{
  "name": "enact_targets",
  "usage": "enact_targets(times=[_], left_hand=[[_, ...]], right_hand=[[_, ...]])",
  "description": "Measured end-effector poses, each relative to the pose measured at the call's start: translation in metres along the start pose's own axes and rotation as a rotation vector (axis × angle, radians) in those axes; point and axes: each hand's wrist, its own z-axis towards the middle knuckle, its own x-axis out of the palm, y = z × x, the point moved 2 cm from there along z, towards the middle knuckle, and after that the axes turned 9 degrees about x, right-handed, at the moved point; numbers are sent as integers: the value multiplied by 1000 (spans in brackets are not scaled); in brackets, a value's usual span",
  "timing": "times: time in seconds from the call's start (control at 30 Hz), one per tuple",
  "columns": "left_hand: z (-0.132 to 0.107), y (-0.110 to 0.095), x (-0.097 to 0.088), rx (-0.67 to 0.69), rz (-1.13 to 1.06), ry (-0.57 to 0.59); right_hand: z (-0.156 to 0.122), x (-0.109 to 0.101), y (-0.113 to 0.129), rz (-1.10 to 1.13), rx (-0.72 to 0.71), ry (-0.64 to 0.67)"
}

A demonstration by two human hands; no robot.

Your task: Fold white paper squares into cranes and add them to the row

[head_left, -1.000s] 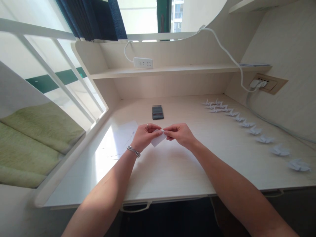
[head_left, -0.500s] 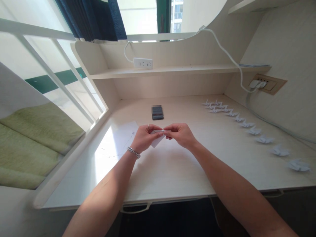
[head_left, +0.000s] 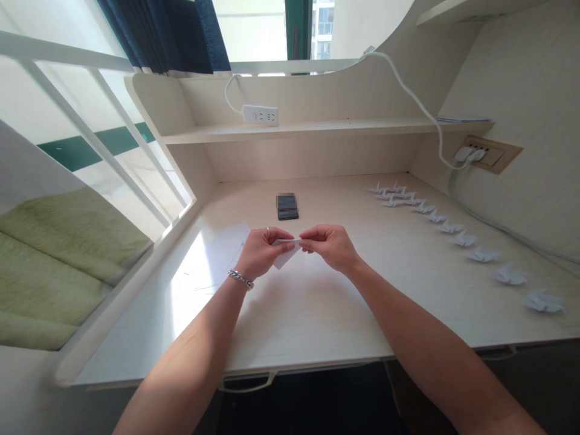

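A small folded piece of white paper (head_left: 285, 257) is held just above the desk, one corner pointing down toward me. My left hand (head_left: 261, 251), with a ring and a chain bracelet, pinches its upper left part between thumb and fingers. My right hand (head_left: 330, 246) pinches the paper's right tip, and its fingertips hide that end. Several white folded paper cranes (head_left: 463, 239) stand in a curved row along the right side of the desk. White paper sheets (head_left: 222, 248) lie left of my left hand, partly washed out by sunlight.
Beyond my hands a dark phone-like object (head_left: 287, 208), partly pixelated, lies on the desk (head_left: 308, 326). A white power strip (head_left: 260, 115) rests on the shelf (head_left: 317, 127). A white cable (head_left: 417, 99) runs to the wall socket (head_left: 492, 154). A bed rail is at the left.
My left hand has shifted slightly left, away from the right fingertips, and more of the paper's upper edge shows between them. The whole view has moved a little.
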Motion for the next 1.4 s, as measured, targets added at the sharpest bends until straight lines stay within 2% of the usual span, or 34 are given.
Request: enact_targets(times=[0.2,0.4,0.63,0.77,1.0,1.23,1.4], left_hand=[[1,-2,-3,-28,-36,-8],[2,1,-9,-66,-48,-51],[0,-1,-3,-46,25,19],[0,-1,0,-78,44,51],[-1,-3,5,-54,35,127],[-1,-2,2,-72,2,104],[-1,-2,3,-81,5,104]], right_hand=[[1,-4,4,67,-7,39],[4,-20,10,117,6,-66],[2,-5,1,-47,-37,87],[1,-2,-2,-66,-8,88],[0,0,-3,-110,37,114],[3,-2,-4,2,130,85],[3,-2,-4,14,135,83]])
